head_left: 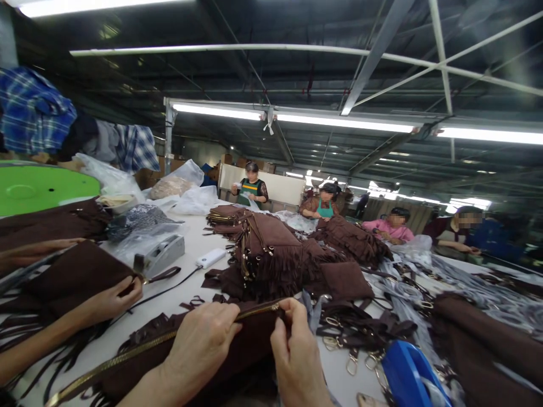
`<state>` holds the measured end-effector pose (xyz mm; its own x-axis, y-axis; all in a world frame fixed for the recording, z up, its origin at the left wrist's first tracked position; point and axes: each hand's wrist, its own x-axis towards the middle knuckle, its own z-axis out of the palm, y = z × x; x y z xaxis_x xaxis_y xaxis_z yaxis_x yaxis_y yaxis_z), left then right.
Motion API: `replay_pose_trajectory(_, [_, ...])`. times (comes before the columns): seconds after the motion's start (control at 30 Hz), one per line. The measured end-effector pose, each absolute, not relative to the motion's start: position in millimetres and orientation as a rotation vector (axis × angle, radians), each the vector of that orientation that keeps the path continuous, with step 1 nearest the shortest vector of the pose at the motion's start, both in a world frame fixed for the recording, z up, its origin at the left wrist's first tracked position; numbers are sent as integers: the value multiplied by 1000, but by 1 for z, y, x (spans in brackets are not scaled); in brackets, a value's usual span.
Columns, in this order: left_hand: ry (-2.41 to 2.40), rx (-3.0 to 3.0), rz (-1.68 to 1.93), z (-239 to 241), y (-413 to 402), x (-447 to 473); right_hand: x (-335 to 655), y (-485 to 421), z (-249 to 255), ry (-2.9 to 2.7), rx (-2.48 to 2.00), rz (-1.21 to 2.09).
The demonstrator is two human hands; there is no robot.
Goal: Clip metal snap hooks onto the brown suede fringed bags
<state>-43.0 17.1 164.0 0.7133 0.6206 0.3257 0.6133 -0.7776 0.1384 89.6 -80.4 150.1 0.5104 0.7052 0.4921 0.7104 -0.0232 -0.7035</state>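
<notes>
A brown suede fringed bag (250, 345) with a gold zipper lies in front of me on the white table (190, 243). My left hand (203, 342) grips the bag along the zipper edge. My right hand (297, 356) pinches the zipper end near the slider (278, 308). The gold zipper (127, 356) runs down to the lower left.
A co-worker's hands (114, 299) hold another brown bag (72, 277) at left. A pile of brown fringed bags (271, 249) sits mid-table, straps with metal clips (360, 330) to the right, a blue tape roll (407, 376), a white device (211, 258). Several workers sit at the far side.
</notes>
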Motion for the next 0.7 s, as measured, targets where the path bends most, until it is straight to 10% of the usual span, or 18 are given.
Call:
replay_pose_trajectory(0.37, [514, 3268, 1050, 137, 19, -43, 142, -107, 160, -1269, -1840, 120])
replay_pose_trajectory(0.7, [825, 2844, 679, 151, 33, -46, 148, -117, 159, -957, -1410, 728])
